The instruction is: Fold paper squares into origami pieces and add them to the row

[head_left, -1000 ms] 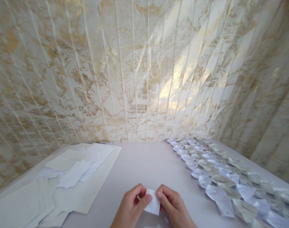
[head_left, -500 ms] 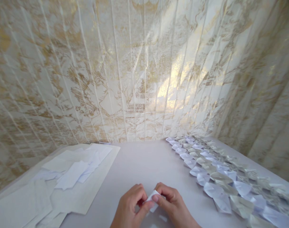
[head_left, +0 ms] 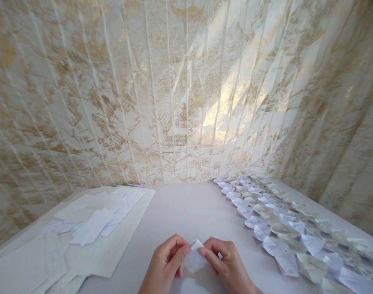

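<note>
Near the front of the table, a small folded piece of white paper [head_left: 196, 245] is held up between my two hands, its pointed corner facing away from me. My left hand [head_left: 171, 259] pinches its left side between thumb and forefinger. On the right side, my right hand [head_left: 221, 257] grips it the same way. The lower part of the paper looks pale and blurred against the table, so its exact folds cannot be made out.
Loose white paper sheets [head_left: 91, 226] lie over a larger off-white sheet [head_left: 113, 261] at the left. Rows of folded paper pieces [head_left: 275, 245], white and greyish, cover the right side. A gold-patterned curtain [head_left: 180, 102] hangs behind the pale table [head_left: 180, 208].
Both hands have shifted slightly apart, and the paper between them has turned so that a pointed corner now shows at the top. The sheets and folded rows have stayed put.
</note>
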A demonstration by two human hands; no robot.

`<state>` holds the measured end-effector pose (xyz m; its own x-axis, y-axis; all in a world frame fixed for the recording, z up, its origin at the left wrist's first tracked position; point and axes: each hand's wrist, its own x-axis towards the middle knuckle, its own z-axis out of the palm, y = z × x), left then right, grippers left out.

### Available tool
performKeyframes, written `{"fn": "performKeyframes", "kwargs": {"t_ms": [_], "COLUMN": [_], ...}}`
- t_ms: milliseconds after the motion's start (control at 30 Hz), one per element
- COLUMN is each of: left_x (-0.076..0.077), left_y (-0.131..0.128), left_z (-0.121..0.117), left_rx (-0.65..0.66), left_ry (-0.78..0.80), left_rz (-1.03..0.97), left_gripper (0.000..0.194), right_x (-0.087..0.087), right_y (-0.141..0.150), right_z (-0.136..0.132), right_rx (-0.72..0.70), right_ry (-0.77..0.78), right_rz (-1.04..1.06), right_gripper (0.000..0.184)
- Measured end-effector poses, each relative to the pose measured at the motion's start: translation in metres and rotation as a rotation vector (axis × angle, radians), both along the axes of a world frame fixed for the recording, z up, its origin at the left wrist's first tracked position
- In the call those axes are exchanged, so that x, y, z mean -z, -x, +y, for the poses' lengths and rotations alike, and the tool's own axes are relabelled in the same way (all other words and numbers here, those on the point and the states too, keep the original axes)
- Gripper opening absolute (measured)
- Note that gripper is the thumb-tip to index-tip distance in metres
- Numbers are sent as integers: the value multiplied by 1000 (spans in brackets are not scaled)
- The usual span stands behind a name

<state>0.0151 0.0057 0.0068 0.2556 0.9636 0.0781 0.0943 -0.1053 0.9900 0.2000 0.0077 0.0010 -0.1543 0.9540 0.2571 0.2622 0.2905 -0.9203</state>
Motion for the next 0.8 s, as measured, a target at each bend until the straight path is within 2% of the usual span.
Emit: {"fn": "performKeyframes", "kwargs": {"t_ms": [100,200,267,400,633,800], "left_x": [-1,-3,-3,-2,-2,2], "left_y": [-5,-6,-3,5,9,8], "left_z": [-3,-2,-1,1,-3,-5], "left_rx": [52,29,32,140,178,142], "left_ry": [75,36,39,61,51,69], "left_rz": [-195,-270,-292,-334,-252,-245], "left_gripper": [50,49,47,50,57,64], "right_x": [-1,-1,0,1,4,17], "right_y": [-3,-5,-6,-5,-1,-1], "right_z": [-1,1,2,4,6,10], "right_rx": [-54,-120,-125,-153,-350,-434], "right_ry": [-182,-245,-213,-87,174,173], "right_rz": [-96,-54,35,199,456,497], "right_gripper": [37,28,28,29,31,33]}}
